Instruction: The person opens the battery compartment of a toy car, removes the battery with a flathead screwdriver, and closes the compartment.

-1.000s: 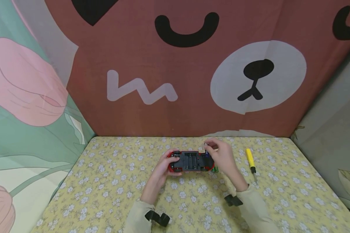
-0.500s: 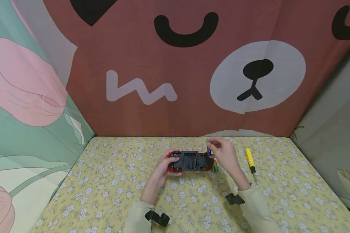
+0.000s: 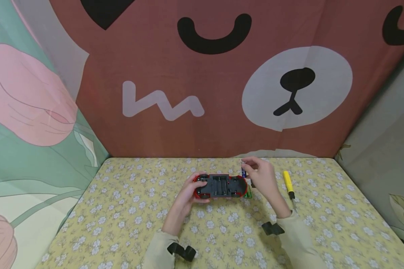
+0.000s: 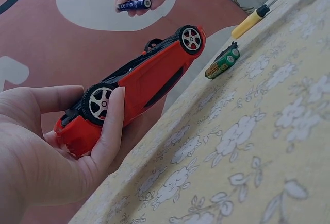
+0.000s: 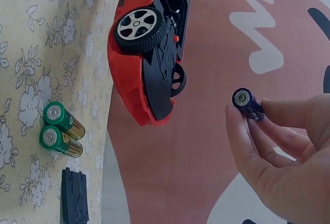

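My left hand [image 3: 186, 194] grips the rear or front end of a red toy car [image 3: 237, 185], which is turned underside up above the table. In its black underside lies an uncovered battery compartment [image 3: 220, 186] with bare slots. To the right of the car, my right hand [image 3: 265, 181] pinches a blue battery [image 5: 248, 104] between thumb and fingers, held in the air apart from the car. Two green batteries [image 5: 64, 118] lie side by side on the table below the car's right end. Close to them is a black battery cover [image 5: 75, 198].
A yellow screwdriver [image 3: 288, 182] with a black collar lies on the table to the right of my right hand. The table [image 3: 121, 224] wears a flowered yellow cloth. Behind it hangs a bear-print curtain [image 3: 219, 123], with more fabric at both sides.
My right hand has moved slightly right, away from the car's end, with the blue battery in its fingers. The left hand and the car stay in place.
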`<state>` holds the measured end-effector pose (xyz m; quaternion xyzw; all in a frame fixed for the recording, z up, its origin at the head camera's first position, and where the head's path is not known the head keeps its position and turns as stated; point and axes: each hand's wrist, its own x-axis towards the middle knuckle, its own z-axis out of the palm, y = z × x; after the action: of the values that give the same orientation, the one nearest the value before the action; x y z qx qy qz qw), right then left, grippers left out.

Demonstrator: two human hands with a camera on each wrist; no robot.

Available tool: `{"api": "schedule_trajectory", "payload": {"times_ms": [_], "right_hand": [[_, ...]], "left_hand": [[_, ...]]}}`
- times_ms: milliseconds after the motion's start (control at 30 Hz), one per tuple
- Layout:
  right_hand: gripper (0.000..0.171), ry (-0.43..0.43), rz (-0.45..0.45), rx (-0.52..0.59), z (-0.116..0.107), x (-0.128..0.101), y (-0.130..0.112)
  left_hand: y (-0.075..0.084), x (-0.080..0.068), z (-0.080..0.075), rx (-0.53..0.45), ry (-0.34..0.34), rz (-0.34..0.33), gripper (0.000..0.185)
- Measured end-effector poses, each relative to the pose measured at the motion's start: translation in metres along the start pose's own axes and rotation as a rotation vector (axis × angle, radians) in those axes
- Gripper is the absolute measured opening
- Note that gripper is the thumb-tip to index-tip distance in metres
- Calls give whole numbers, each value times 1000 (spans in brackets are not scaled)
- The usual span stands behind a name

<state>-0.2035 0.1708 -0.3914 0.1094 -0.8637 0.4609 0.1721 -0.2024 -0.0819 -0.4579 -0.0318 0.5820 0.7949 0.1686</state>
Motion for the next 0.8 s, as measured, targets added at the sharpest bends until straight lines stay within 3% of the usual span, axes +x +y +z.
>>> {"api": "schedule_trajectory", "payload": {"times_ms": [467,800], "right_hand": [[17,15,17,4,-7,3,6],[17,27,18,5,-12,3,8]], "left_hand": [[0,2,0,-16,8,-9,42],[1,0,1,-6,8,-3,52]]}}
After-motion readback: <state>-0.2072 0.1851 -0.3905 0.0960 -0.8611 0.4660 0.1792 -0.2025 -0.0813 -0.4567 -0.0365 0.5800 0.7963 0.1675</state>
